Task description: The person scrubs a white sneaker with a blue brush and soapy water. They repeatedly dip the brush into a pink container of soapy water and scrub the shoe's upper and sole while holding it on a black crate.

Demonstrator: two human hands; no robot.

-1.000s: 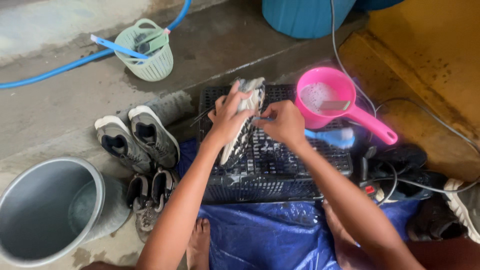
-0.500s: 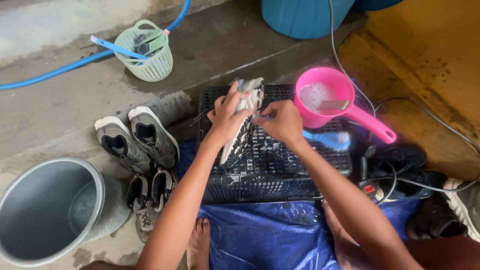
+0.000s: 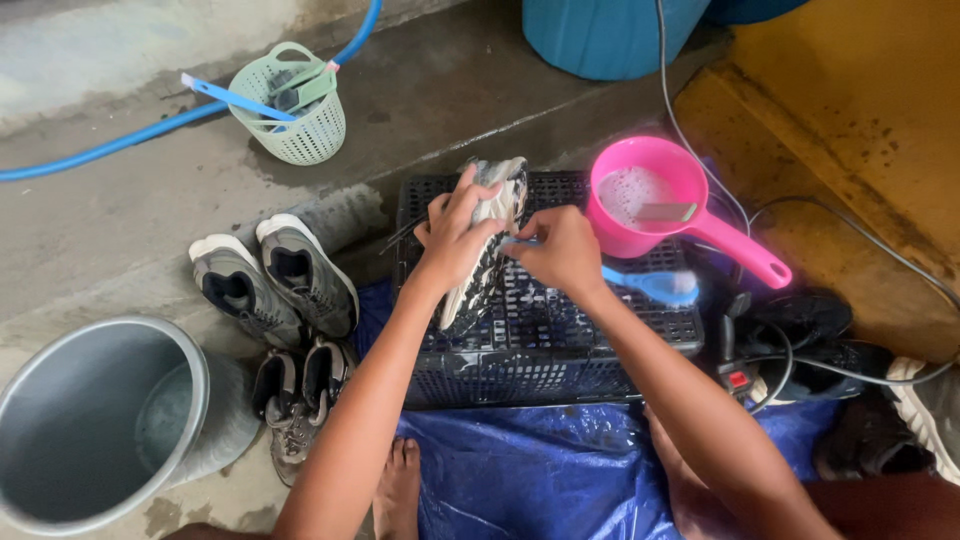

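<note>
My left hand (image 3: 455, 232) grips a wet grey and white shoe (image 3: 487, 262), holding it tilted on top of an upturned black plastic crate (image 3: 545, 330). My right hand (image 3: 560, 250) is closed on a thin blue brush handle whose tip touches the shoe's side. A larger blue scrubbing brush (image 3: 655, 286) lies on the crate just right of that hand. A pink water scoop (image 3: 660, 205) with a long handle stands on the crate's far right corner, holding soapy water.
A grey pair of sneakers (image 3: 275, 280) and a smaller dark pair (image 3: 300, 395) sit left of the crate. A metal bucket (image 3: 95, 420) holds water at lower left. A green basket (image 3: 295, 105), blue hose (image 3: 100, 150), blue barrel (image 3: 610, 35), power strip (image 3: 738, 375) and cables lie around. Blue tarp (image 3: 520, 470) covers the ground below.
My hands and the shoe have shifted only slightly; the right hand's small brush makes short strokes against the shoe. Everything else stays where it was.
</note>
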